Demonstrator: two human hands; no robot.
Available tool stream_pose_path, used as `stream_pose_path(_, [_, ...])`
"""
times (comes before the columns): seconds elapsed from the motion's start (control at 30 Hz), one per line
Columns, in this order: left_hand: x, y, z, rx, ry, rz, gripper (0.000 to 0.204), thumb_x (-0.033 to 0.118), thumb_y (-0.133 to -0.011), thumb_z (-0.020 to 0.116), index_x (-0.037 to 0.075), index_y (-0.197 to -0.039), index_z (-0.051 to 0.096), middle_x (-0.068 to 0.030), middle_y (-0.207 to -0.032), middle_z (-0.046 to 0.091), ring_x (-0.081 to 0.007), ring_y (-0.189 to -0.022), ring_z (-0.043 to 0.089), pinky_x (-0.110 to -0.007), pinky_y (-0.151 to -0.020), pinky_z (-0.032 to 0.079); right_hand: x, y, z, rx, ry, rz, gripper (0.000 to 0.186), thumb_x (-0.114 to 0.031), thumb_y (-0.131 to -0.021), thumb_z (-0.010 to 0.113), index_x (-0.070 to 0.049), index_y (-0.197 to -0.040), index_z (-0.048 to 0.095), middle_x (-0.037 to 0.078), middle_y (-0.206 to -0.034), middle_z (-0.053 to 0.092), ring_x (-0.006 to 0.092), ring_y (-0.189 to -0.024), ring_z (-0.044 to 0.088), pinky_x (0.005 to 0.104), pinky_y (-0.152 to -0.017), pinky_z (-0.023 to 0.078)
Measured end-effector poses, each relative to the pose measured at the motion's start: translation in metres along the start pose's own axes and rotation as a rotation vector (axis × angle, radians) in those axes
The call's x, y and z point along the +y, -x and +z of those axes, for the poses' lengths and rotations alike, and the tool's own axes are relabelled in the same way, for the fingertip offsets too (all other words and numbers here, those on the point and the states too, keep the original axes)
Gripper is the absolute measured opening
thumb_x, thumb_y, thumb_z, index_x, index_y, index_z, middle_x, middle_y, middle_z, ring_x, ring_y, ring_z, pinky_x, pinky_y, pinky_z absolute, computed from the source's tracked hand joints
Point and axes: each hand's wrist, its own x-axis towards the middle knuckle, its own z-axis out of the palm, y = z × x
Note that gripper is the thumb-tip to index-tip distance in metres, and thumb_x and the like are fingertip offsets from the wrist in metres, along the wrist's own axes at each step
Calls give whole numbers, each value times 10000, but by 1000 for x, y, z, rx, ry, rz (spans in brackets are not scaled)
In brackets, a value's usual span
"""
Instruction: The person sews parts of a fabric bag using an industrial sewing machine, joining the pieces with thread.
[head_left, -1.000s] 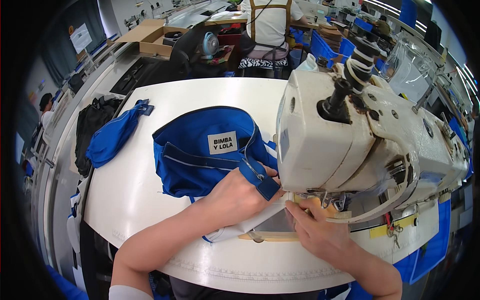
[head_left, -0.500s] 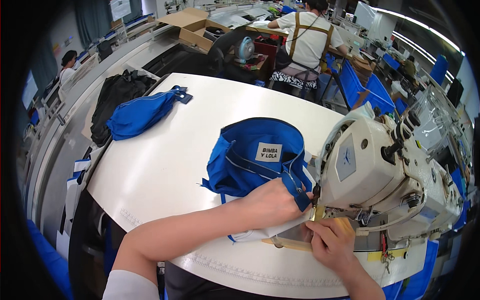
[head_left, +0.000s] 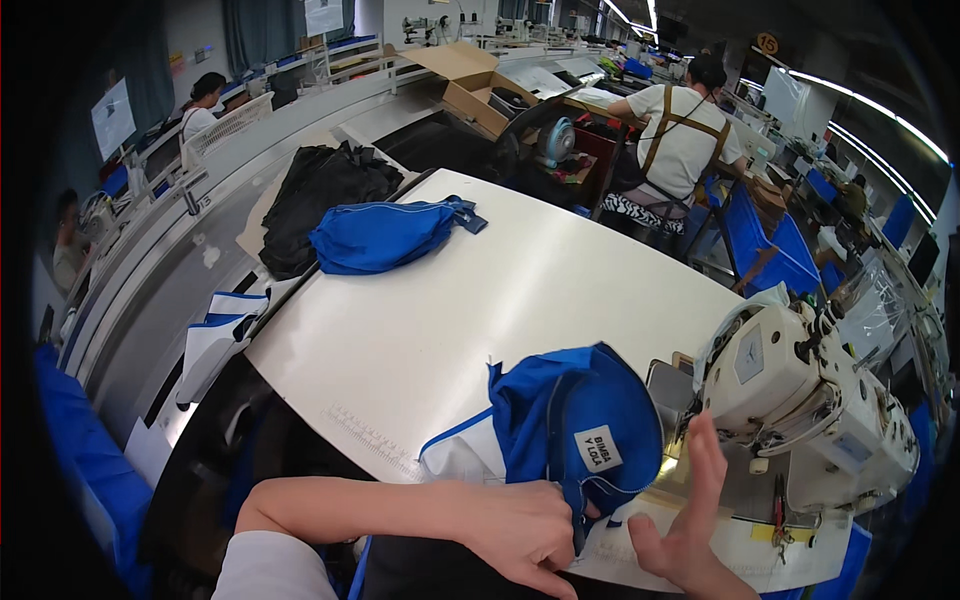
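A blue fabric pouch (head_left: 520, 420) with a white patch inside and a zipper along its rim lies at the table's front edge, its mouth gaping. My left hand (head_left: 525, 530) is closed on the pouch's near edge by the zipper end, fingertips partly hidden in the cloth. Just to the right, my right hand (head_left: 690, 525) is raised beside the pouch, thumb and fingers apart, holding nothing. Beyond that hand stands a white sewing machine (head_left: 765, 370), with the pouch apart from its needle area. White cloth (head_left: 465, 450) joins the pouch's left side.
Another blue pouch (head_left: 385, 235) lies at the far left of the white table (head_left: 450, 330), beside a heap of black fabric (head_left: 320, 200). Red-handled snips (head_left: 779, 510) rest by the machine. Further back are a cardboard box (head_left: 480, 100), a blue crate (head_left: 765, 240) and a seated person (head_left: 680, 140).
The pouch has come away from the machine toward me and turned, with my left hand still gripping it. My right hand has opened and lifted from the machine bed.
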Motion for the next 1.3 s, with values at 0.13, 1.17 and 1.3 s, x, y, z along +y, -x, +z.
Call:
stream_pose_path(0.13, [29, 18, 27, 641, 99, 315, 192, 155, -857, 721, 3, -759, 659, -55, -686, 596, -194, -627, 569, -304, -565, 441, -5, -50, 37, -104, -405, 443, 526, -30, -878, 644, 39, -1366, 461, 195, -1298, 560, 243, -1185, 547, 317, -992, 420])
stream_pose_path(1.17, [36, 53, 54, 1247, 1247, -92, 346, 79, -985, 569, 21, -1325, 567, -42, -982, 717, -40, -929, 607, -210, -829, 480, -68, 27, 27, 17, -489, 690, 354, -332, -947, 573, 20, -972, 589, 231, -1176, 603, 214, -906, 620, 294, -766, 479])
stream_pose_path(1.3, [55, 59, 43, 1129, 1169, -79, 485, 47, -1002, 518, 25, -1465, 375, -47, -972, 719, -29, -917, 595, -190, -863, 448, -74, 20, 22, -336, -299, 465, 419, -213, -859, 675, 11, -1203, 589, 169, -1253, 611, 254, -1145, 567, 361, -960, 435])
